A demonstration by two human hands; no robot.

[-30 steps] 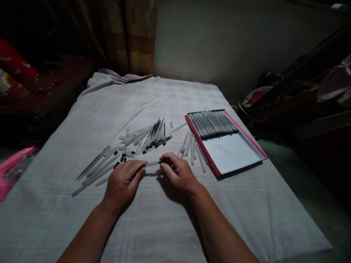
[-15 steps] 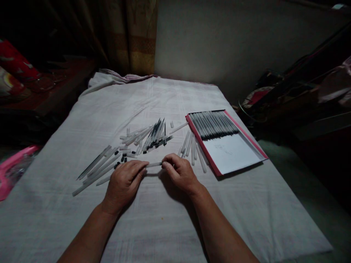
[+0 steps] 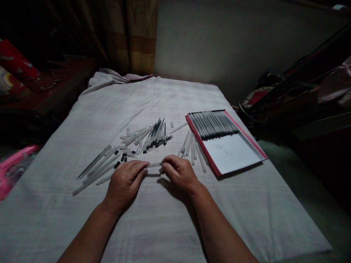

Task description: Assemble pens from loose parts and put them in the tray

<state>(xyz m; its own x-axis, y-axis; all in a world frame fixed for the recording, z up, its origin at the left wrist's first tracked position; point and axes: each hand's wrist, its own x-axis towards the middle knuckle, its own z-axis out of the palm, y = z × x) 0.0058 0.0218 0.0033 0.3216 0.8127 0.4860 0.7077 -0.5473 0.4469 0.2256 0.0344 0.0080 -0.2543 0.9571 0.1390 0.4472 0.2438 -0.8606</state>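
Between my two hands a slim translucent pen (image 3: 155, 165) is stretched level, just above the cloth. My left hand (image 3: 126, 182) is closed on its left end, thumb and fingers pinched together. The fingertips of my right hand (image 3: 179, 171) pinch the other end and hide its tip. Beyond my hands lie loose clear pen tubes (image 3: 141, 133), dark ink refills (image 3: 157, 131) and small black caps (image 3: 124, 157). More tubes (image 3: 98, 164) fan out left of my left hand, and clear caps (image 3: 192, 148) lie past my right hand.
A red-edged box lid (image 3: 225, 157) holding a row of assembled pens (image 3: 214, 124) rests at the right. White checked cloth (image 3: 153, 226) covers the table. A pink object (image 3: 13, 168) sits low at the left, and a patterned curtain (image 3: 141, 40) hangs behind.
The dark part by my right fingertips shows less now. My right hand has shifted very slightly; both hands still hold the pen.
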